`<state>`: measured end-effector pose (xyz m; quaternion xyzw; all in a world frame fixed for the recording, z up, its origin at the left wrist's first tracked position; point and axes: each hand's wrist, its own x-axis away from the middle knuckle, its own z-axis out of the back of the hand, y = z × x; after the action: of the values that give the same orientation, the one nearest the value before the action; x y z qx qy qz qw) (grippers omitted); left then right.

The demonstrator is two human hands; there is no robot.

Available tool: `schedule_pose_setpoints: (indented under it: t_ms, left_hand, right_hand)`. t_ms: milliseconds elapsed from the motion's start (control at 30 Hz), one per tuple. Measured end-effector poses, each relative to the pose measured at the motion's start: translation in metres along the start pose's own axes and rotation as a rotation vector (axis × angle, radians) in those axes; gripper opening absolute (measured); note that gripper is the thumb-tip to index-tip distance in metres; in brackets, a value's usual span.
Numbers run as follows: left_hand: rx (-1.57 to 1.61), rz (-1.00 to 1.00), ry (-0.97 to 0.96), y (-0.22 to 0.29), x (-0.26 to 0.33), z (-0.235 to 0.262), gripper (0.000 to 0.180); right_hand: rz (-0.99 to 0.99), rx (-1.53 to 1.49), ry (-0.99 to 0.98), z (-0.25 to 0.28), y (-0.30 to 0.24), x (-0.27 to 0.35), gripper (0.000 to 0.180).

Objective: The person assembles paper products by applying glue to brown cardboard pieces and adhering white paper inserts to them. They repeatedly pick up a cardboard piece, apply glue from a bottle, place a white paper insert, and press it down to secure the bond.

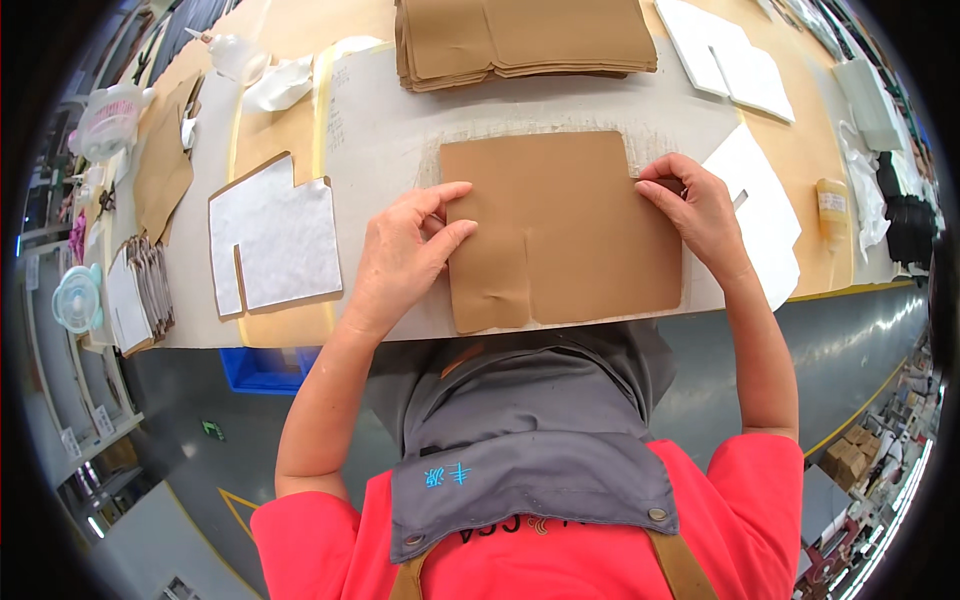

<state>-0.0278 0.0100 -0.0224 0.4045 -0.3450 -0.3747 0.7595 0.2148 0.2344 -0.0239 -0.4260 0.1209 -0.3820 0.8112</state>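
Note:
A brown leather-like panel (570,230) lies flat on the table in front of me, with a notch at its upper right corner and a slit running up from its near edge. My left hand (405,250) is at the panel's left edge, thumb and forefinger apart with their tips resting on it. At the notch, my right hand (695,205) pinches the panel's edge between thumb and fingers. Just left of my left hand lies a similar cut piece (280,240), white on top with brown edges. White sheets (765,225) lie beyond my right hand.
A stack of brown panels (525,35) sits at the back. White slotted pieces (725,60) lie at the far right, near a yellowish bottle (831,205). On the left are thin pieces stood in a row (140,290), a squeeze bottle (235,58) and a small round fan (77,298).

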Motion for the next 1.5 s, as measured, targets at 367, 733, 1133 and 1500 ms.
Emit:
schedule_pose_setpoints:
  t_ms: [367,733,1133,1500]
  left_hand:
    - [-0.539,-0.515,0.205,0.008,-0.003,-0.021,0.047]
    - [-0.712,-0.861,-0.271,0.020,-0.055,-0.111,0.060]
    - [-0.801,-0.738,-0.242,0.002,-0.006,-0.050,0.070]
    - [-0.674,-0.632,0.024,-0.035,0.020,-0.024,0.062]
  right_hand:
    - [0.316,0.446,0.562,0.048,0.029,-0.004,0.041]
    - [-0.277,0.851,0.577,0.264,0.219,0.031,0.086]
    - [-0.254,-0.705,0.585,0.304,0.194,0.057,0.066]
    - [0.101,-1.129,0.295,0.074,0.036,0.072,0.090]
